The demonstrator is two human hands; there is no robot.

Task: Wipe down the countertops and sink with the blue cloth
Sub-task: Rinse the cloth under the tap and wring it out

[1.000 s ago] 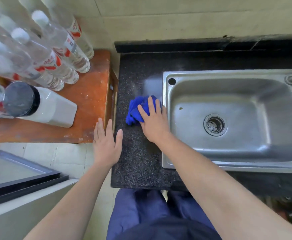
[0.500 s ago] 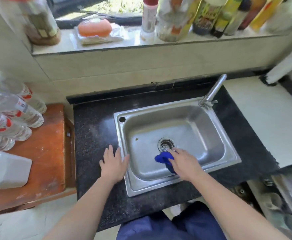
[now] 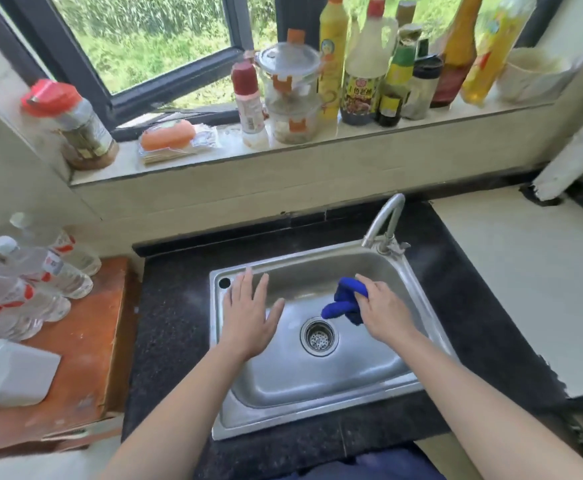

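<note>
The wiping has moved off the dark bench (image 3: 172,323) and into the sink (image 3: 317,427). A second ago the right hand (image 3: 383,310) was pressing the blue cloth (image 3: 343,301) flat on the stone just left of the basin. Half a second ago it had the cloth low in the basin, on the near side of the drain (image 3: 319,336). Now its fingers (image 3: 369,289) are curled round the cloth, which is bunched into a wad sticking out to their left. The wad is beyond the drain, toward the back of the basin and below the tap (image 3: 387,220). Whether it is pressed on the steel or just lifted clear I cannot tell. The left hand (image 3: 248,317) has come along too, from the bench's front edge to the basin's left rim. Its fingers (image 3: 248,282) are spread wide, straight and holding nothing; it seems to steady the body rather than clean. In my judgement the strip of bench to the left of both hands has had its pass and the basin is part-way done. The back wall, the right slope under the fingers and the rim probably remain. So does the white bench (image 3: 525,289), well to the right of the cloth.
</note>
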